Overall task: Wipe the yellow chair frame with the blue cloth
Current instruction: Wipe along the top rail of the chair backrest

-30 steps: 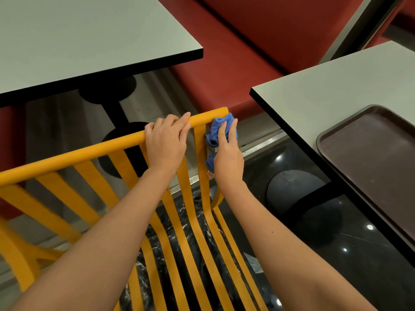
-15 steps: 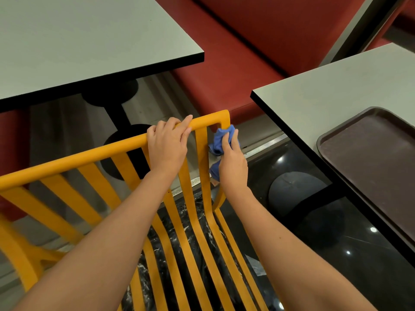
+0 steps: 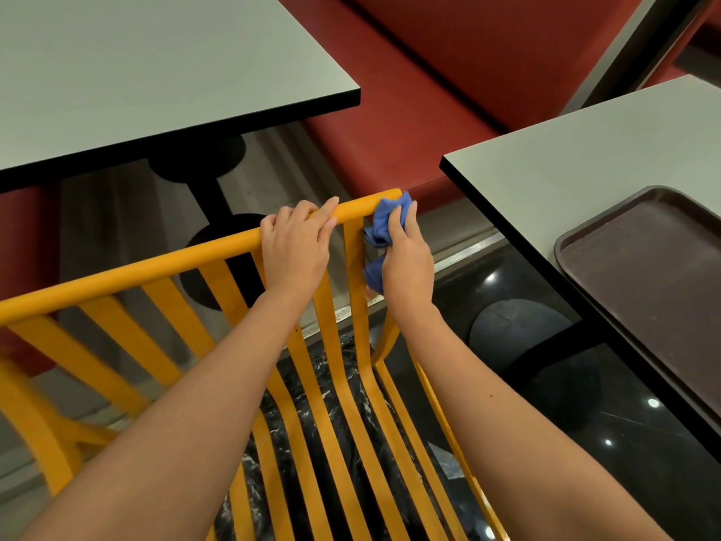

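Right grip (image 3: pixel 405 259) presses blue cloth (image 3: pixel 384 220) against yellow chair frame (image 3: pixel 156 267).

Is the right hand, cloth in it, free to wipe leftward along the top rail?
Probably not far: the left hand grips the top rail just beside the cloth and right hand, blocking it.

Two bare forearms are seen reaching in from the bottom edge, ending in a left hand (image 3: pixel 295 249) and a right hand (image 3: pixel 407 259). No sleeves, gloves, rings or watch are worn. Short, unpainted nails are shown. A small dark mark is visible on the right forearm.
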Available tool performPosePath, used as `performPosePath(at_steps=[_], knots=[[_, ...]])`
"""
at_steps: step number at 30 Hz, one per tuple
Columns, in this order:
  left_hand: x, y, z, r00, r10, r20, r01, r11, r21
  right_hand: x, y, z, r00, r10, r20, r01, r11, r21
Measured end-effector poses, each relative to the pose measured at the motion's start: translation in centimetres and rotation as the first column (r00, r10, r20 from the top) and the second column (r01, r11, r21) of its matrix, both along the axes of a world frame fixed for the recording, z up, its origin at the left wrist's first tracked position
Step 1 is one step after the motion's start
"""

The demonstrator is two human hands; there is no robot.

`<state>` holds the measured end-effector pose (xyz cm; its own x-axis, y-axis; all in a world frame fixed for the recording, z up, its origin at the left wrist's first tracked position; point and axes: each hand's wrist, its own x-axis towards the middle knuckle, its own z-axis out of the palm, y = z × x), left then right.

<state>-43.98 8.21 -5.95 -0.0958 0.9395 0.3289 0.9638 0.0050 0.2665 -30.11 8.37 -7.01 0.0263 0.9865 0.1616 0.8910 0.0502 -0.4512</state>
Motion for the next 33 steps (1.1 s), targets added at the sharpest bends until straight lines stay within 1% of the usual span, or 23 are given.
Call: performPosePath(at_steps=[3,6,8,11,14,19,21,23,25,27,30,33], knots=[[0.0,0.1,-0.1,1.0,0.003,0.003,-0.003,1.0,0.009,-0.5,0.6,0.8,1.0,-0.007,-0.014,0.007,0.999,0.046],[0.0,0.1,-0.1,1.0,0.005,0.004,-0.005,1.0,0.014,-0.5,-0.1,-0.6,1.0,0.013,0.003,-0.013,1.0,-0.006],[0.0,0.1,-0.1,1.0,0.002,0.006,-0.002,1.0,0.02,-0.6,-0.5,-2.1,0.999,-0.004,-0.044,0.002,0.999,-0.036],[0.0,0.0,-0.2,1.0,-0.002,0.008,0.002,0.999,0.033,-1.0,-0.4,-2.7,0.989,-0.036,-0.145,0.031,0.999,-0.038],[0.0,0.0,-0.2,1.0,-0.001,0.003,0.0,0.999,0.034,-1.0,-0.1,-2.5,0.979,-0.061,-0.196,0.063,0.998,0.003],[0.0,0.0,-0.2,1.0,-0.006,0.008,0.005,0.998,0.057,-1.1,-0.1,-2.8,0.981,-0.051,-0.185,0.055,0.998,0.016],[0.0,0.0,-0.3,1.0,-0.006,0.003,0.006,0.998,0.069,-1.1,-0.1,-2.9,0.987,-0.042,-0.152,0.047,0.998,0.029],[0.1,0.0,-0.4,1.0,-0.007,-0.001,0.007,0.997,0.081,-0.9,-0.2,-3.1,0.996,-0.032,-0.089,0.035,0.999,0.028],[0.1,0.0,-0.5,1.0,-0.006,0.0,0.006,0.996,0.088,-0.6,-0.6,-3.3,1.0,-0.02,-0.019,0.02,1.0,-0.011],[0.1,0.1,-0.5,1.0,-0.007,0.003,0.006,0.996,0.089,0.0,-1.3,-3.8,1.0,-0.005,0.005,0.005,0.998,-0.07],[0.1,0.0,-0.4,1.0,-0.007,-0.003,0.007,0.997,0.081,0.7,-1.7,-4.2,1.0,-0.005,0.014,0.007,0.994,-0.109],[0.1,0.0,-0.4,1.0,-0.001,0.009,0.001,0.998,0.069,0.6,-0.7,-3.5,0.999,-0.013,-0.034,0.01,0.998,-0.068]])
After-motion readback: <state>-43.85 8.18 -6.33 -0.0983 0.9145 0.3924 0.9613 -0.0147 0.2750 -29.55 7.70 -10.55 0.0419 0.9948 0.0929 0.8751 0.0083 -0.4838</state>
